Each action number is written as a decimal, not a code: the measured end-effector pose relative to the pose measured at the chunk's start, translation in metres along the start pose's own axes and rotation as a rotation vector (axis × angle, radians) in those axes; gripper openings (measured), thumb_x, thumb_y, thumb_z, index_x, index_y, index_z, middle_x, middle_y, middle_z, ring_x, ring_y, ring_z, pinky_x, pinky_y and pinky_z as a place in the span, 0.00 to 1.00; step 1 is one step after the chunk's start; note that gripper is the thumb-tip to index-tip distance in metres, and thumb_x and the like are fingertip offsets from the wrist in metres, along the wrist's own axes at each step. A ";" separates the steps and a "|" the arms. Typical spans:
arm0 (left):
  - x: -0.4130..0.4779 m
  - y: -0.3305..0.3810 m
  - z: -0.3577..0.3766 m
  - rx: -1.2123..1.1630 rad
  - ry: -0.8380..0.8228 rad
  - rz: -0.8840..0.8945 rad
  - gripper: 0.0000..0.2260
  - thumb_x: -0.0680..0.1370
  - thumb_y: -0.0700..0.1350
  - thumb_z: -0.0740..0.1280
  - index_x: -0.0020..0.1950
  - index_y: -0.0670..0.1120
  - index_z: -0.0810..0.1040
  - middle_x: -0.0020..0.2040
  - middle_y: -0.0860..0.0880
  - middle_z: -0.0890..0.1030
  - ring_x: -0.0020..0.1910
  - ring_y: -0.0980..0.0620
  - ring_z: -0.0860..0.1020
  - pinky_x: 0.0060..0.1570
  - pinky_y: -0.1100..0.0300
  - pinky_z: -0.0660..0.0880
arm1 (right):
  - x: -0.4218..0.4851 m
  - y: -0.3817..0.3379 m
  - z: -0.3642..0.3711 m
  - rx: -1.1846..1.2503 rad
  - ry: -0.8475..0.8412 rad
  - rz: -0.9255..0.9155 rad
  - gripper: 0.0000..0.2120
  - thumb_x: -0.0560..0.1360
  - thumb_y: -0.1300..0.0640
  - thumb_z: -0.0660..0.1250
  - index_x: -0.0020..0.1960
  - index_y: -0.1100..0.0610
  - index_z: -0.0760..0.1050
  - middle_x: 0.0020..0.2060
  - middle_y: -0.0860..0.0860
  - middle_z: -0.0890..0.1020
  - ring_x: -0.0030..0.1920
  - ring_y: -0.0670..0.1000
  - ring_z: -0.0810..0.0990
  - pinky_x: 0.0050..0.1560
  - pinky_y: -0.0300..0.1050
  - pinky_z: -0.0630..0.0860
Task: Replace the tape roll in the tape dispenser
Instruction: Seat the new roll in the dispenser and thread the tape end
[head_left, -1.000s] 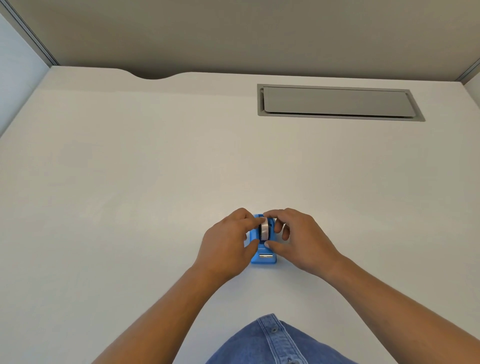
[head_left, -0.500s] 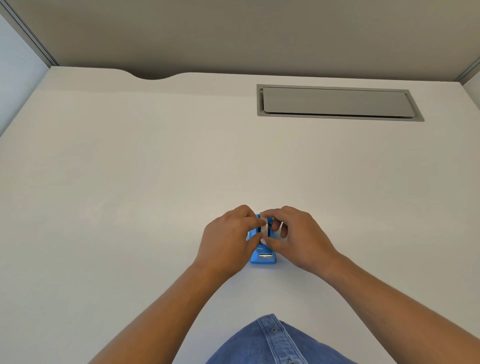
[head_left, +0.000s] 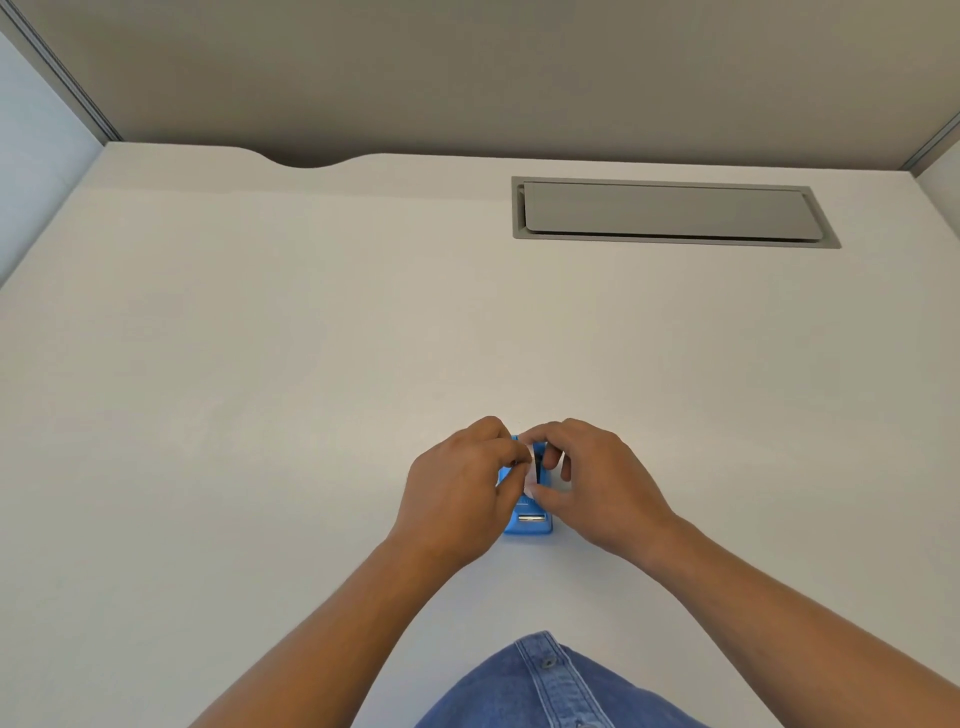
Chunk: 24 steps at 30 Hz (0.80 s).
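A small blue tape dispenser (head_left: 529, 526) stands on the white desk (head_left: 260, 415), its metal cutter end toward me. A clear tape roll (head_left: 531, 467) sits upright at the dispenser's top, a dark core showing beside it. My left hand (head_left: 457, 493) pinches the roll from the left, thumb and fingers closed on it. My right hand (head_left: 597, 488) grips the roll from the right, thumb low near the dispenser's body. Both hands hide most of the dispenser's sides and the roll's seat.
A grey rectangular cable flap (head_left: 670, 212) is set into the desk at the back right. A curved cut-out (head_left: 306, 161) notches the desk's far edge. Partition walls rise at the back and both sides. A denim shirt (head_left: 545, 686) shows at the bottom.
Both hands have drawn closer together over the roll and shifted slightly away from me. The roll now shows less, more covered by fingers. The dispenser has stayed in place.
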<state>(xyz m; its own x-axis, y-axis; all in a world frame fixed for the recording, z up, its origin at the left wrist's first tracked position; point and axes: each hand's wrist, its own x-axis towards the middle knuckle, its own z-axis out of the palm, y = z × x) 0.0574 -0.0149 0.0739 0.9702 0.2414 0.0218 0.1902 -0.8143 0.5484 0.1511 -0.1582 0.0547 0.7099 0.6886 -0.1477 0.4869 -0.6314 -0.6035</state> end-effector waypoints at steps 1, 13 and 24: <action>-0.001 0.001 -0.001 0.000 0.004 0.001 0.06 0.78 0.47 0.65 0.50 0.53 0.82 0.45 0.55 0.79 0.39 0.54 0.78 0.37 0.56 0.77 | -0.001 -0.001 0.000 -0.005 -0.001 0.002 0.18 0.70 0.52 0.74 0.57 0.41 0.76 0.39 0.40 0.74 0.36 0.39 0.73 0.39 0.34 0.68; -0.014 0.006 -0.004 -0.048 0.031 -0.078 0.06 0.78 0.48 0.65 0.50 0.54 0.82 0.45 0.57 0.78 0.40 0.56 0.77 0.36 0.64 0.72 | -0.017 -0.009 0.003 -0.022 -0.004 0.002 0.18 0.70 0.53 0.72 0.58 0.42 0.77 0.43 0.40 0.79 0.42 0.43 0.77 0.44 0.38 0.76; -0.025 0.010 -0.006 -0.094 0.050 -0.091 0.05 0.78 0.49 0.66 0.49 0.54 0.81 0.43 0.59 0.75 0.40 0.57 0.77 0.36 0.65 0.71 | -0.030 -0.019 -0.002 -0.073 0.072 -0.041 0.07 0.74 0.50 0.69 0.52 0.43 0.79 0.39 0.42 0.77 0.34 0.39 0.72 0.34 0.31 0.64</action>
<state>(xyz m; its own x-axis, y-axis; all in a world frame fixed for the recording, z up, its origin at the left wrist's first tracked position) 0.0337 -0.0260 0.0841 0.9404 0.3400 0.0090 0.2599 -0.7354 0.6258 0.1212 -0.1680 0.0718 0.7222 0.6886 -0.0660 0.5502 -0.6297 -0.5484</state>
